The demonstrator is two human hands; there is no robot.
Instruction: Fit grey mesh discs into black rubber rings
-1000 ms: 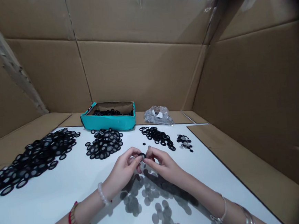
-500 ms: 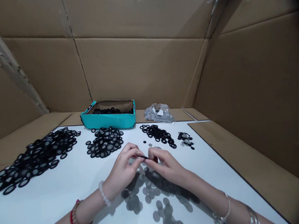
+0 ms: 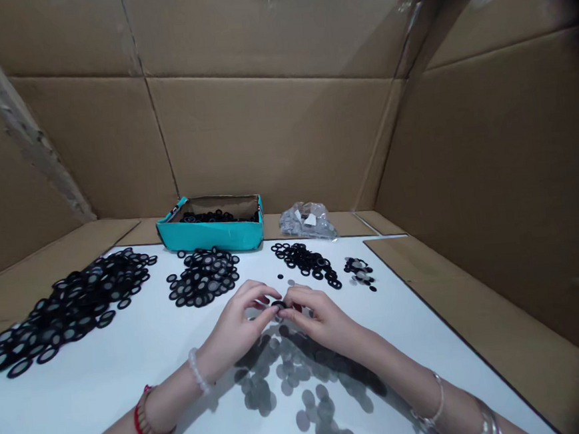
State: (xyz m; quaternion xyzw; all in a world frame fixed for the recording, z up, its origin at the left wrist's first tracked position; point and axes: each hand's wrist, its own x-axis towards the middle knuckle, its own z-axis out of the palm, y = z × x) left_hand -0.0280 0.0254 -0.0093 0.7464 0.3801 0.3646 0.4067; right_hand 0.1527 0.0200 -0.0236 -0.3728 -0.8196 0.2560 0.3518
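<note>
My left hand and my right hand meet fingertip to fingertip over the white table. Both pinch one small black ring between them. Under and in front of my hands lie several thin grey round discs. A pile of loose black rings sits just beyond my right hand. A pile of black rings with grey centres lies beyond my left hand.
A large heap of ringed discs covers the table's left side. A teal box with black rings stands at the back, a clear plastic bag beside it. A small mixed pile lies right. Cardboard walls enclose the table.
My hands stayed together at the same spot, fingers shifting slightly on the black ring. The view tilted a little.
</note>
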